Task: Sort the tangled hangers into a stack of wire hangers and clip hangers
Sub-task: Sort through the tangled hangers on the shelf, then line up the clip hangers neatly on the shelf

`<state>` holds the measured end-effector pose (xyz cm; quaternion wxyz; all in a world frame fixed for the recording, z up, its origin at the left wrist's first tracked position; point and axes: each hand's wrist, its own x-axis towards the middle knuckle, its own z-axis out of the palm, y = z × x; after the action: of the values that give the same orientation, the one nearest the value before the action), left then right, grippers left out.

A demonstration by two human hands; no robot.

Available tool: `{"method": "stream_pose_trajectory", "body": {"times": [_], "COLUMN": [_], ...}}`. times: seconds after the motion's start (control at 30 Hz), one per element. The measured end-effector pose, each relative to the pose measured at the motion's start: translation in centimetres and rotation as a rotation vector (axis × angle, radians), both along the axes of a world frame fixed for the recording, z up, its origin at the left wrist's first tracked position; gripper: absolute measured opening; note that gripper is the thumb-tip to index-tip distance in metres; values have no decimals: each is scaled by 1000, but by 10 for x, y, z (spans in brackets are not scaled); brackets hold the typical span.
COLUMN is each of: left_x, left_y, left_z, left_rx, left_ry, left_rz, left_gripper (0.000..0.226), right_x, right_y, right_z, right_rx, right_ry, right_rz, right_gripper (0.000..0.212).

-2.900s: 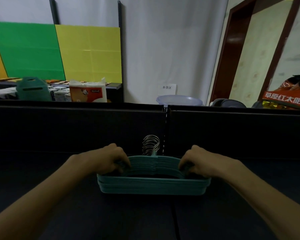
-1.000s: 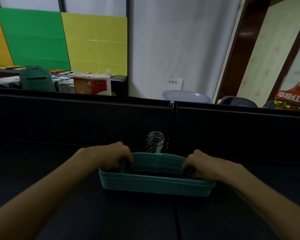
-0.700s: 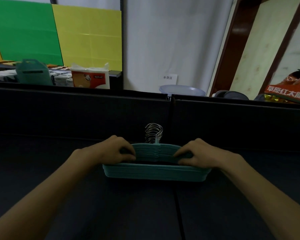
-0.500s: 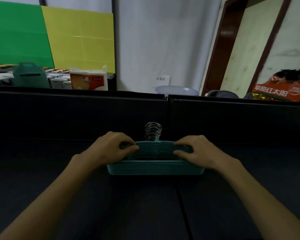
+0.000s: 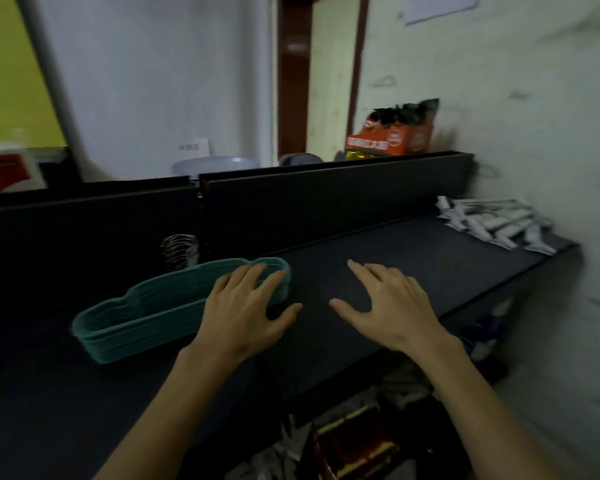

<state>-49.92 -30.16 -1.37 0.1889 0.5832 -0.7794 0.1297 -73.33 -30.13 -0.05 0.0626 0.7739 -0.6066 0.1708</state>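
Both grips let go since a moment ago; left hand (image 5: 245,311) now flat, fingers spread over right end of teal hanger stack (image 5: 146,313); right hand (image 5: 388,306) open, fingers splayed above bare tabletop (image 5: 413,247); free room rightward toward white packets (image 5: 496,221) near table edge.

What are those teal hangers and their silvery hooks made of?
The teal hangers look like matte plastic or a coated material: even colour, no shine, though the blur leaves it open. Their hooks look like bare metal wire: thin, silvery, glinting.
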Motion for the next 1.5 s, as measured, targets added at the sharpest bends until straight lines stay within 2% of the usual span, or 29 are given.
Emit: {"method": "stream_pose_trajectory", "body": {"times": [0.43, 0.6, 0.7, 0.83, 1.03, 1.23, 1.5], "left_x": [-262, -352, -393, -427, -455, -479, -489], "left_y": [-20, -26, -35, -64, -142, -231, -323], "left_z": [-28, -44, -50, -46, -42, -23, -6], "left_rx": [66, 102, 153, 166, 181, 213, 186], "left_ry": [-13, 7, -7, 45, 5, 16, 118], "left_rz": [-271, -281, -265, -278, -266, -237, -174], "left_gripper": [66, 63, 61, 70, 84, 62, 59], "right_x": [-268, -351, -389, -429, -458, -499, -527], "right_y": [51, 59, 56, 31, -36, -120, -219], "right_z": [-31, -49, -51, -50, -58, -35, -19], "right_rx": [35, 56, 81, 76, 82, 28, -8], "right_ry": [-52, -71, -84, -106, -131, -171, -222], "right_rz": [-355, -367, -378, -395, -370, -357, -168], "right_gripper": [85, 74, 75, 74, 70, 58, 51]}}
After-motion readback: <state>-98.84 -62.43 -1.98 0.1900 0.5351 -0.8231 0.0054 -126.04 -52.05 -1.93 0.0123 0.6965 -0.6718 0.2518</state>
